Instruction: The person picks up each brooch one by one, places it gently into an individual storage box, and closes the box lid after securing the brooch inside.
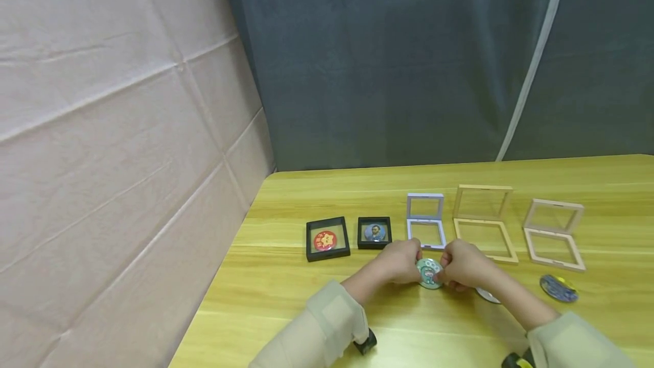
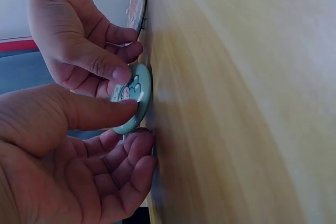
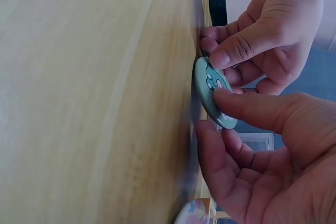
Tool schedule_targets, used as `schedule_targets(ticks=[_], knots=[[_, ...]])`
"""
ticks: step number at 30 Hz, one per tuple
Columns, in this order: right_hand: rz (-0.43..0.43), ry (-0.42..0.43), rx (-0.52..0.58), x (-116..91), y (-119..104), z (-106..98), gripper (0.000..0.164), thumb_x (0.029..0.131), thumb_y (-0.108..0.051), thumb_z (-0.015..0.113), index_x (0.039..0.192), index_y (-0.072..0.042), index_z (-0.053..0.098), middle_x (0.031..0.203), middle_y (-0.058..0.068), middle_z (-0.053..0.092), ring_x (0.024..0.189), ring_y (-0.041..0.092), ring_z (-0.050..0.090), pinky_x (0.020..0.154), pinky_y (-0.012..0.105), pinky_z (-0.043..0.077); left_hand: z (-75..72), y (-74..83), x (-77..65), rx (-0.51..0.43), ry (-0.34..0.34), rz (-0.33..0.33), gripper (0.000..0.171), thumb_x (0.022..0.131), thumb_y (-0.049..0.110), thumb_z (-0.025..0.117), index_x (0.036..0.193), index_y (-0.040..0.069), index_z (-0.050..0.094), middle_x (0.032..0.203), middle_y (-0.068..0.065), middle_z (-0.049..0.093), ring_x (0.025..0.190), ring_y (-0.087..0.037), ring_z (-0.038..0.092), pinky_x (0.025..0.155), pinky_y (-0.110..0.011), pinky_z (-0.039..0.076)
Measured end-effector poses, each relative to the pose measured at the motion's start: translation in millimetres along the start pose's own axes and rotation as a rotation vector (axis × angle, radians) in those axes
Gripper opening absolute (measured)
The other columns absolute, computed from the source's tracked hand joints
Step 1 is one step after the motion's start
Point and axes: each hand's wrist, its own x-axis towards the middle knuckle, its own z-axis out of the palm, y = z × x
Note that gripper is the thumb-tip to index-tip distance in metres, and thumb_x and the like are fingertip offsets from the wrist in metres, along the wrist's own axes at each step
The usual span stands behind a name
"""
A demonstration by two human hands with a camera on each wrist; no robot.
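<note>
A round green button badge [image 1: 429, 273] with a cartoon figure is held between both hands, low over the wooden table. My left hand [image 1: 402, 264] pinches its left edge, thumb on the printed face and fingers behind. On the opposite edge my right hand [image 1: 467, 266] pinches it the same way. In the left wrist view the badge [image 2: 137, 90] stands tilted with its lower edge close to the tabletop. Just beyond the hands a small lilac frame [image 1: 425, 220] stands with its lid raised. Another badge [image 1: 487, 296] is partly hidden under the right wrist.
A yellow frame [image 1: 479, 221] and a beige frame [image 1: 549, 232] stand opened on the right. To the left lie a black frame [image 1: 328, 255] around a red star badge [image 1: 325, 241] and a smaller black frame [image 1: 374, 246] around a portrait badge [image 1: 375, 232]. A blue-and-yellow badge [image 1: 558, 288] lies at right.
</note>
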Motion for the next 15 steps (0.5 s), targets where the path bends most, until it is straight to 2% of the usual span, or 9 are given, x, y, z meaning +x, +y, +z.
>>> schedule_targets(ticks=[6,15], knots=[[0.004,-0.006,0.075,0.0,0.7,-2.4,0.023,0.070,0.001,0.071,0.067,0.000,0.048,0.057,0.008,0.053,0.047,0.014,0.053,0.047,0.027,0.048,-1.7,-1.2,-0.3,-0.049,0.035,-0.015,0.026,0.067,0.004,0.068,0.082,0.015,0.050,0.068,0.006,0.048,0.061,-0.009,0.045,0.052,-0.018,0.036],[0.065,0.002,0.185,2.6,-1.2,-5.5,0.017,0.075,0.004,0.065,0.075,0.005,0.048,0.066,0.013,0.056,0.052,0.016,0.058,0.052,0.029,0.051,-5.9,-4.3,-1.9,-0.210,0.080,0.000,0.023,0.069,0.001,0.064,0.084,0.013,0.051,0.071,0.004,0.050,0.062,-0.011,0.046,0.053,-0.019,0.037]])
